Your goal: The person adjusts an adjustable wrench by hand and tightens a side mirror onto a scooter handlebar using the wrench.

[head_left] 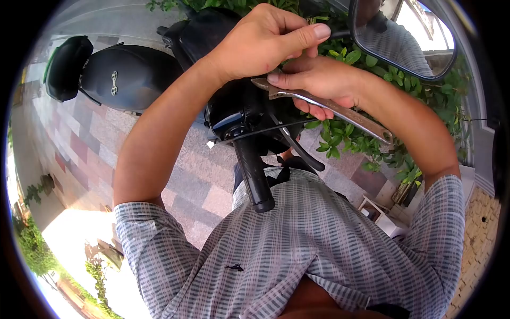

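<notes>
My left hand (260, 45) is at the top centre, fingers curled and thumb pressed toward them beside the mirror stem; what they pinch is hidden. Just below and to the right, my right hand (326, 80) holds a worn metal wrench-like tool (340, 112). The tool slants down to the right, with its thumb-side end beside the left wrist and a holed end past the fingers. Below both hands is a black handlebar grip (254, 173) with a brake lever (300, 149). The round-cornered mirror (406, 32) stands at upper right.
A dark scooter seat (130, 77) with a black rear box (69, 69) is at left. Green leafy plants (345, 138) grow behind the right hand. Paving tiles (196, 186) cover the ground, and a white box (390, 226) stands at lower right.
</notes>
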`<action>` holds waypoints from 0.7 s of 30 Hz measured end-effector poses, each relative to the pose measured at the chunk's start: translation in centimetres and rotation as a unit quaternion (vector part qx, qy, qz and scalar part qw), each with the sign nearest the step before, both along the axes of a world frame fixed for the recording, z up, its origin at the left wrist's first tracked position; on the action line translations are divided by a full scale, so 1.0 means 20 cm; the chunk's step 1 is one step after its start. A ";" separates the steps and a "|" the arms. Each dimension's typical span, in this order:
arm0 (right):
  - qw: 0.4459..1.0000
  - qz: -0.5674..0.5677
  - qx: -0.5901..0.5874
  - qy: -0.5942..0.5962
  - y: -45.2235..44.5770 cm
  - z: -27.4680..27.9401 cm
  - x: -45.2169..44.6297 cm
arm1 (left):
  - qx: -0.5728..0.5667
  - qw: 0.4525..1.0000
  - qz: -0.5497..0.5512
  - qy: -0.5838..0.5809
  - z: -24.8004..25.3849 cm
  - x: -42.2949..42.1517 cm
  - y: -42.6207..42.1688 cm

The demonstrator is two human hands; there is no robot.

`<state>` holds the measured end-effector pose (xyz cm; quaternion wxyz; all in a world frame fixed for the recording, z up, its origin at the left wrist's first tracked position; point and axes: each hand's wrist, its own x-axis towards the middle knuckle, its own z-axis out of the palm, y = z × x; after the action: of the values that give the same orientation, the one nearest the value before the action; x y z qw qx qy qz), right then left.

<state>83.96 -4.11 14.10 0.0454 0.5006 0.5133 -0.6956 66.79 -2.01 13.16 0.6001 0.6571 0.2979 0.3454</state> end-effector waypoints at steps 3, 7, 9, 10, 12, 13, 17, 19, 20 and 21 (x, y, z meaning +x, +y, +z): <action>0.998 0.045 0.022 -0.035 0.02 0.01 0.00 | -0.003 1.000 0.002 -0.012 0.01 0.00 -0.01; 1.000 0.021 -0.002 -0.015 0.04 0.03 -0.01 | 0.002 1.000 0.021 -0.006 0.01 0.01 -0.03; 0.999 0.003 -0.045 0.002 0.06 0.04 -0.01 | 0.007 1.000 0.030 0.007 0.04 0.01 -0.05; 0.999 0.000 -0.045 0.018 0.06 0.03 0.00 | 0.007 1.000 0.021 0.008 0.07 0.00 -0.05; 0.997 -0.011 -0.049 0.051 0.06 -0.01 0.03 | 0.004 1.000 0.002 0.010 0.12 0.00 -0.05; 0.997 -0.014 -0.057 0.058 0.06 -0.02 0.04 | 0.001 1.000 -0.007 0.010 0.13 0.00 -0.05; 0.995 -0.014 -0.062 0.077 0.07 -0.05 0.07 | -0.024 0.999 0.016 0.033 -0.03 -0.01 0.00; 0.995 -0.011 -0.062 0.074 0.06 -0.06 0.08 | 0.069 0.994 0.010 0.086 -0.06 -0.03 0.04; 0.996 -0.010 -0.061 0.069 0.06 -0.06 0.08 | 0.071 0.993 0.012 0.092 -0.06 -0.04 0.04; 0.996 -0.010 -0.060 0.064 0.06 -0.06 0.07 | 0.067 0.993 0.011 0.096 -0.05 -0.04 0.03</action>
<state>85.33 -2.86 12.90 0.0355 0.4561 0.4678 -0.7562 66.01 -1.34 12.18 0.5193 0.7231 0.3373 0.3061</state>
